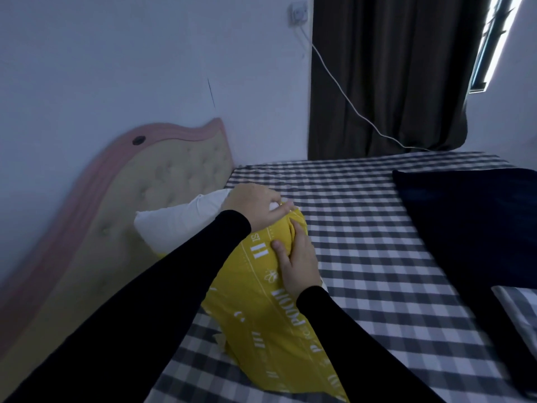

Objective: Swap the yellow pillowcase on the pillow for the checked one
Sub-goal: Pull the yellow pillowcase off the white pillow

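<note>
The left hand [255,206] closes its fingers on the far end of the pillow [186,218], pinching the white fabric just where the yellow pillowcase [261,309] ends. The right hand [296,263] is clamped on the gathered far edge of the yellow pillowcase, thumb on the near side and fingers wrapped over the bunched cloth. Both arms wear black sleeves [145,309].

The pillow lies on the bed with its long axis running from the near right to the far left, its bare white end pointing toward the padded headboard [162,175] and already out of the case. The yellow pillowcase, printed with white letters and bees, covers the nearer part and sits directly under and between both hands. All of it rests on a checked bedsheet [363,228].

To the right lies a dark blue cloth [470,222], and at the near right edge a folded checked fabric [520,312], only partly seen. A white cable [343,91] hangs from a wall socket [298,13] down across the dark curtain [386,77].
</note>
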Demonstrator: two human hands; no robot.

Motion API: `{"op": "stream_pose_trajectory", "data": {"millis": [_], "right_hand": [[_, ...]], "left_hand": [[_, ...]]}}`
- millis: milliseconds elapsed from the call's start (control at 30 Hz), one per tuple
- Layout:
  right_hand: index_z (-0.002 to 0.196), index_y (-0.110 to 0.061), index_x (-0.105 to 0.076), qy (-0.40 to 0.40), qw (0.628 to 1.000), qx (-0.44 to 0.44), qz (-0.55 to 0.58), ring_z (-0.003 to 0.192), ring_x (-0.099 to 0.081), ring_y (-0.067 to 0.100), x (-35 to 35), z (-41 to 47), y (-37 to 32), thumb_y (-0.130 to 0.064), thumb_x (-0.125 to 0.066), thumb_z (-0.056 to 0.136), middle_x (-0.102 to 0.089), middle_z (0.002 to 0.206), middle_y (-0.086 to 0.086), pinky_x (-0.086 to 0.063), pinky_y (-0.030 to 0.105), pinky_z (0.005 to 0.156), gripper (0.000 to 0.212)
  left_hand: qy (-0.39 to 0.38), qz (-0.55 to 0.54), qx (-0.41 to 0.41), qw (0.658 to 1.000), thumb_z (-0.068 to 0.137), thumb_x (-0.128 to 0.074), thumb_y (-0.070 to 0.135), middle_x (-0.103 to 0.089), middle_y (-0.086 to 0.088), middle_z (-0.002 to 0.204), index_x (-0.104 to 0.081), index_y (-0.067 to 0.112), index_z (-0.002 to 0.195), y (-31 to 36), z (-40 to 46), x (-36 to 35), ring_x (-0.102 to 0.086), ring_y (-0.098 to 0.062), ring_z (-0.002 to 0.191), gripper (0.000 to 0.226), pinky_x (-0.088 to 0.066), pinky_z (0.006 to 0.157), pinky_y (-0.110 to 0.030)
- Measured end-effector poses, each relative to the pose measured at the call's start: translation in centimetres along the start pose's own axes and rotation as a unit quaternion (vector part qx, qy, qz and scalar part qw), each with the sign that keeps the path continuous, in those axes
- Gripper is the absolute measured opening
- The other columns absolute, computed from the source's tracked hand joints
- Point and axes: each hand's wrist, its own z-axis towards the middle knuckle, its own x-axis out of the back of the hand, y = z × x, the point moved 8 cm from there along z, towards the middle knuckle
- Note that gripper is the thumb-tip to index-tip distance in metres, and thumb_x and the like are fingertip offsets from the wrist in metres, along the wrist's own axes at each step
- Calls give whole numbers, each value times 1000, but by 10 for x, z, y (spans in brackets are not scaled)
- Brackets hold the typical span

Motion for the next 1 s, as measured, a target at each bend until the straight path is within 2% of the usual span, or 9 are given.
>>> {"op": "stream_pose_trajectory", "data": {"millis": [100, 233, 300, 433, 567, 733, 867, 933, 1000], "right_hand": [[143, -29, -32, 30, 1000, 2, 7, 120, -53, 17, 4, 1, -5, -65, -30, 88, -52, 136, -3, -45, 32, 94, 66], [132, -34, -48, 43, 990, 0, -133, 91, -64, 19, 26, 14, -9, -63, -32, 89, -70, 100, -1, -42, 28, 65, 54], [127, -34, -53, 39, 988, -1, -150, 88, -64, 20, 35, 21, -14, -63, -36, 90, -70, 93, 1, -43, 29, 63, 51], [123, -35, -58, 44, 986, 11, -159, 94, -64, 26, 60, 38, -31, -64, -38, 88, -70, 96, 4, -47, 34, 72, 49], [118, -35, -60, 37, 973, 27, -226, 102, -62, 30, 96, 54, -42, -66, -42, 85, -70, 104, 7, -47, 37, 78, 49], [121, -35, -59, -59, 939, 58, -334, 108, -60, 26, 93, 59, -41, -68, -43, 84, -67, 115, 2, -45, 36, 82, 52], [128, -35, -52, -161, 897, -11, -412, 111, -59, 24, 58, 31, 23, -69, -41, 85, -65, 120, 1, -47, 37, 84, 56], [130, -34, -51, -164, 897, -43, -409, 111, -59, 22, 49, 13, 53, -68, -40, 86, -64, 121, 0, -47, 35, 84, 56], [131, -35, -49, -160, 906, -33, -392, 111, -59, 19, 36, 3, 64, -65, -40, 89, -63, 122, -2, -45, 33, 83, 53]], "left_hand": [[12, -12, 51, 999, 89, -39, 55, -68, 0, 71, -73, 23, 76, -6, -3, 6, -62, -18, 74, 48, -42, 60, -32], [34, -10, 108, 993, 94, -47, 45, -64, -3, 69, -74, 20, 89, -34, 4, 43, -61, -24, 79, 38, -30, 60, -29], [55, -4, 121, 991, 94, -47, 46, -59, 0, 64, -74, 20, 91, -47, 8, 67, -59, -24, 76, 38, -27, 60, -28], [116, -48, 166, 978, 93, -49, 47, -71, -6, 90, -74, 19, 90, -83, 19, 116, -63, -28, 90, 38, -44, 73, -31], [158, -96, 237, 954, 92, -50, 46, -72, -9, 93, -74, 16, 89, -130, -7, 128, -65, -30, 90, 38, -46, 74, -30], [58, -193, 329, 922, 95, -52, 37, -61, -20, 69, -64, 2, 65, -119, -62, 27, -58, -30, 72, 47, -40, 65, -33], [-111, -118, 308, 937, 98, -34, 49, -53, -3, 62, -53, 15, 64, -71, -101, -75, -58, -27, 70, 52, -46, 77, -35], [-150, -56, 291, 943, 99, -26, 51, -60, 0, 74, -59, 19, 72, -56, -116, -101, -57, -23, 80, 53, -43, 90, -42], [-163, -15, 255, 953, 97, -21, 58, -64, 2, 101, -65, 24, 94, -51, -126, -111, -55, -22, 101, 55, -33, 96, -46]]}}
